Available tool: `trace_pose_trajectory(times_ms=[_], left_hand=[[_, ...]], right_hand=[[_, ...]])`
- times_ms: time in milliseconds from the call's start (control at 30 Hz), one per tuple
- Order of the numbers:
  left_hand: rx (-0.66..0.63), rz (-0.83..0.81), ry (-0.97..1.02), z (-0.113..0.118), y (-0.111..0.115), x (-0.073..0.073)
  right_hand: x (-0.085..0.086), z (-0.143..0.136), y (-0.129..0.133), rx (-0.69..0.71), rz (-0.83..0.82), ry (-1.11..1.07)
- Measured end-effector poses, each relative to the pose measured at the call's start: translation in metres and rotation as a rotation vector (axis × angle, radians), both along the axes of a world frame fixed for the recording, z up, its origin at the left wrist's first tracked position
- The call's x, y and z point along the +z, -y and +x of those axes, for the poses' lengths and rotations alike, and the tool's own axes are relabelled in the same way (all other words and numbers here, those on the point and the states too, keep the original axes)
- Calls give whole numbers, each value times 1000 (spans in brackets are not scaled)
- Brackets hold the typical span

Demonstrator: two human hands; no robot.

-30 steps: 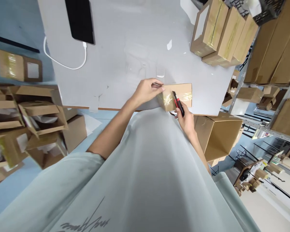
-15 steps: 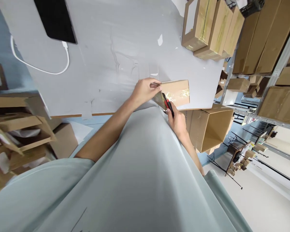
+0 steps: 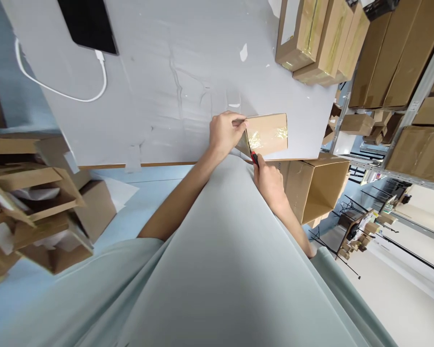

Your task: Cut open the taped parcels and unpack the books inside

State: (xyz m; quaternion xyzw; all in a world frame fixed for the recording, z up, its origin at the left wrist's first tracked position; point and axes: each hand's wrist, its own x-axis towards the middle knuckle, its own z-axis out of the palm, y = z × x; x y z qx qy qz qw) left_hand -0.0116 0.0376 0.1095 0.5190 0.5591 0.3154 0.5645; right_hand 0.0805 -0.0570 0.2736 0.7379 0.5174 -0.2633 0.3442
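At the near edge of the table [image 3: 148, 120], one taped carton [image 3: 269, 131], pinched in closed fingertips of left hand [image 3: 226, 131]; red-and-black cutter [image 3: 254, 158], gripped in curled fingers of right hand [image 3: 269, 182]. At the table's far right, three taped boxes [image 3: 324, 54].

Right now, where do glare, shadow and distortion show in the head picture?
Head view: glare flecks the tape on the held box; head view: soft shadow on the table just beyond it; head view: shelving at right looks slanted and stretched.

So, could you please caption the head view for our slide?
Left hand holds a taped cardboard box; right hand grips a utility knife.
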Motion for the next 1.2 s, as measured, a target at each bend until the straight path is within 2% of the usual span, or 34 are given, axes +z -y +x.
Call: trace_pose_trajectory(times_ms=[100,200,333,400,467,567,767,967,1200], left_hand=[[-23,14,5,-2,-1,-1],[-42,31,22,-5,-2,-4],[-89,52,47,-10,-3,-3],[-112,69,47,-13,-3,-3],[-131,80,48,-15,-3,-4],[-144,69,78,-15,-4,-8],[-136,52,140,-15,-8,-18],[-117,67,199,-13,-10,-21],[-112,45,160,-9,-14,-14]], right_hand=[[3,1,6,-18,21,-6],[13,12,13,-39,65,-67],[22,39,24,-78,251,-165],[20,51,25,-41,279,-197],[19,59,21,56,227,-204],[21,65,1,252,116,-155],[30,73,-63,580,-36,-121],[29,72,-93,732,-80,-85],[24,71,-111,797,-52,-107]])
